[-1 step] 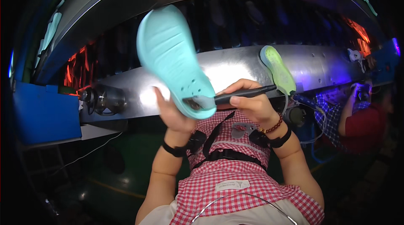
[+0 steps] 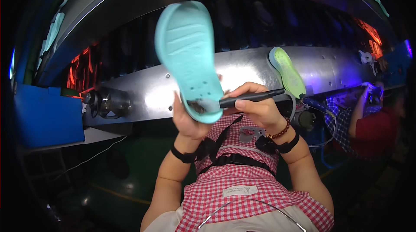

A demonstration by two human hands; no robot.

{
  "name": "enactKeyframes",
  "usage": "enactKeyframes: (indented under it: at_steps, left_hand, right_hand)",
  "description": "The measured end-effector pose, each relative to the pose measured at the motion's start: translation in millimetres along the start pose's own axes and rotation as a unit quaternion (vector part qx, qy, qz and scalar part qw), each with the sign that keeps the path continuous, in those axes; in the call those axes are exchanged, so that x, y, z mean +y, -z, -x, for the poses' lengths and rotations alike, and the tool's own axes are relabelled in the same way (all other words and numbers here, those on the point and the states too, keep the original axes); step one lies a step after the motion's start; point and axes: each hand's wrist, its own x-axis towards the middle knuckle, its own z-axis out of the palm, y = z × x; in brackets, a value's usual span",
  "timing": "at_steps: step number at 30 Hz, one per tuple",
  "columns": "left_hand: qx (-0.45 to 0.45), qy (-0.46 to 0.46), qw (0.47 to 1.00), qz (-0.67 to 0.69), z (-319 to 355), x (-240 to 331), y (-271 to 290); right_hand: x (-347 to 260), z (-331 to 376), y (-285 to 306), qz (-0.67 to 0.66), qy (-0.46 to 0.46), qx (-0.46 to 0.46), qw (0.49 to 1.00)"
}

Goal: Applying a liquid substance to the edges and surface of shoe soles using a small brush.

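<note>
A turquoise shoe sole [image 2: 190,50] is raised over the bench, its broad end pointing away from me. My left hand [image 2: 188,121] grips the near end, with the thumb and fingers at its edges. In my right hand [image 2: 258,108] is a brush [image 2: 230,101] with a black handle. Its pale bristles rest on the sole's near end, below a group of small holes. On the metal bench to the right lies a yellow-green sole [image 2: 288,73] with a pale blue rim, close to the brush's handle end.
The metal bench [image 2: 242,65] curves across in front of me, with a dark conveyor bed beyond it. At left stand a dark, lidded pot [image 2: 113,103] and a blue box [image 2: 47,117]. A co-worker's arm [image 2: 357,117] is at the right. A grey hose [image 2: 293,108] hangs beside my right hand.
The turquoise sole's far end has swung to the right, so it points straighter away from me. My left hand has shifted slightly right and closed around the near end.
</note>
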Motion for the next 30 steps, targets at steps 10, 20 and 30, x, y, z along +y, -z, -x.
enactKeyframes:
  at_steps: [10,20,30]
  left_hand:
    - [-0.074,0.236,0.962,-0.120,-20,36,41]
    - [-0.103,0.379,0.809,-0.437,-22,53,10]
    - [-0.079,0.381,0.856,-0.342,-17,92,27]
  right_hand:
    - [-41,-1,-8,0.452,0.060,-0.189,0.870]
    - [-83,-22,0,0.452,0.029,-0.366,0.813]
    - [-76,-2,13,0.460,0.055,-0.311,0.830]
